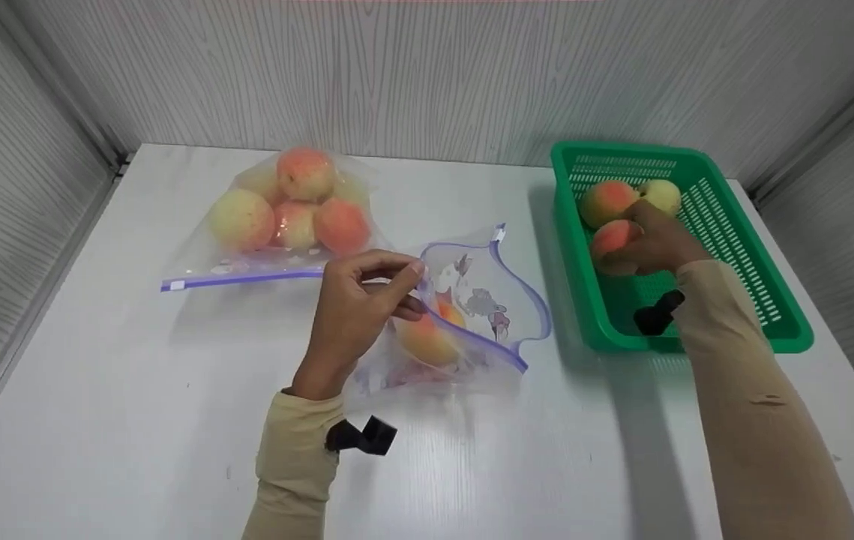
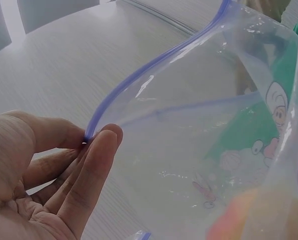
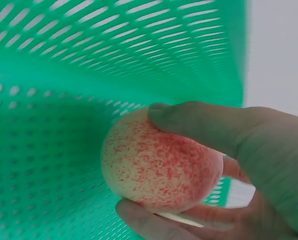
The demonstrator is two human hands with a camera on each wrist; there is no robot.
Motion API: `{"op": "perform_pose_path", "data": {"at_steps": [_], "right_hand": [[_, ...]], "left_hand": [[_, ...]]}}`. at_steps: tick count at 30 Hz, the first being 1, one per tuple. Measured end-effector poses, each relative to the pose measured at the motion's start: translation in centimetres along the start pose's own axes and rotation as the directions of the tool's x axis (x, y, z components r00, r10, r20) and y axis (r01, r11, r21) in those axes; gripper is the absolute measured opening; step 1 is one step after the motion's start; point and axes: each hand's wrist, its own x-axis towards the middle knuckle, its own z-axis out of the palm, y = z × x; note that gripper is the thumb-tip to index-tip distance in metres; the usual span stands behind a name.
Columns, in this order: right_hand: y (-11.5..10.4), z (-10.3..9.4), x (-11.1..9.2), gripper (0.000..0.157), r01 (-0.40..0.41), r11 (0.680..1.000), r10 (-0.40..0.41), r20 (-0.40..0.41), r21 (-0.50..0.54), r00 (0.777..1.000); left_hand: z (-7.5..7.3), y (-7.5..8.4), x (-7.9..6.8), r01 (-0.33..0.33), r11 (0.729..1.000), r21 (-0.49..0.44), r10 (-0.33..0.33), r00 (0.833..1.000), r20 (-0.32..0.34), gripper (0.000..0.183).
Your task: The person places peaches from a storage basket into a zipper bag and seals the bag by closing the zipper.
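My left hand (image 1: 367, 307) pinches the purple-edged rim of a clear zip bag (image 1: 486, 292) between thumb and fingers; the bag's mouth gapes toward the right. Inside that bag lie peaches (image 1: 430, 341), seen partly through the printed plastic. In the left wrist view the purple zip strip (image 2: 138, 77) runs up from the fingertips. Over in the green basket (image 1: 753, 259), my right hand (image 1: 655, 240) grips a peach (image 3: 161, 165), thumb on one side and fingers on the other. Two other peaches, one red-yellow (image 1: 606, 202) and one pale (image 1: 660, 196), sit beyond it in the basket.
At the back left, a second zip bag (image 1: 247, 262) full of several peaches lies with its purple strip toward the front. A grey wood-grain panel (image 1: 427, 82) stands behind the white table (image 1: 134, 412), with side panels left and right.
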Motion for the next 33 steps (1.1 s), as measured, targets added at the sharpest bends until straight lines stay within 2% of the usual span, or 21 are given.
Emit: {"op": "perform_pose_path", "data": {"at_steps": [4, 8, 11, 13, 15, 19, 22, 26, 29, 33], "right_hand": [[-0.7, -0.1, -1.2, 0.068, 0.092, 0.986, -0.074, -0.135, 0.137, 0.988], [-1.0, 0.3, -3.0, 0.065, 0.182, 0.945, -0.106, -0.271, 0.272, 0.957], [-1.4, 1.0, -4.6, 0.065, 0.24, 0.897, -0.106, -0.346, 0.372, 0.932], [-1.8, 1.6, -5.5, 0.068, 0.282, 0.852, -0.108, -0.379, 0.441, 0.919], [-2.4, 2.4, -6.5, 0.069, 0.321, 0.795, -0.11, -0.397, 0.515, 0.911], [-3.7, 4.1, -8.2, 0.069, 0.388, 0.724, -0.143, -0.426, 0.571, 0.894], [-4.7, 5.4, -9.1, 0.07, 0.435, 0.704, -0.178, -0.453, 0.562, 0.874], [-5.7, 6.6, -9.6, 0.071, 0.493, 0.65, -0.225, -0.473, 0.578, 0.852], [-6.2, 7.2, -9.7, 0.069, 0.524, 0.622, -0.289, -0.451, 0.582, 0.844], [-6.7, 7.6, -9.5, 0.069, 0.564, 0.608, -0.412, -0.385, 0.559, 0.826]], "left_hand": [[0.0, 0.0, 0.0, -0.007, 1.0, 0.021, 0.007, 1.0, -0.003, 0.014], [0.1, 0.0, 0.0, -0.004, 1.0, 0.029, 0.004, 1.0, 0.001, 0.014], [0.2, 0.1, 0.0, 0.002, 1.0, 0.022, -0.002, 1.0, -0.001, 0.014], [0.2, 0.2, 0.0, 0.006, 1.0, 0.014, -0.006, 1.0, -0.004, 0.014], [0.2, 0.2, 0.1, 0.007, 1.0, 0.012, -0.007, 1.0, -0.006, 0.014], [0.3, 0.3, 0.0, 0.009, 1.0, 0.009, -0.009, 1.0, -0.001, 0.013], [0.4, 0.2, 0.0, 0.013, 1.0, 0.003, -0.013, 1.0, 0.002, 0.014], [0.5, 0.3, 0.1, 0.015, 1.0, -0.006, -0.015, 1.0, 0.008, 0.015], [0.4, 0.3, 0.1, 0.018, 1.0, -0.006, -0.018, 1.0, 0.009, 0.014], [0.3, 0.3, 0.0, 0.019, 1.0, -0.001, -0.019, 1.0, 0.006, 0.012]]}}
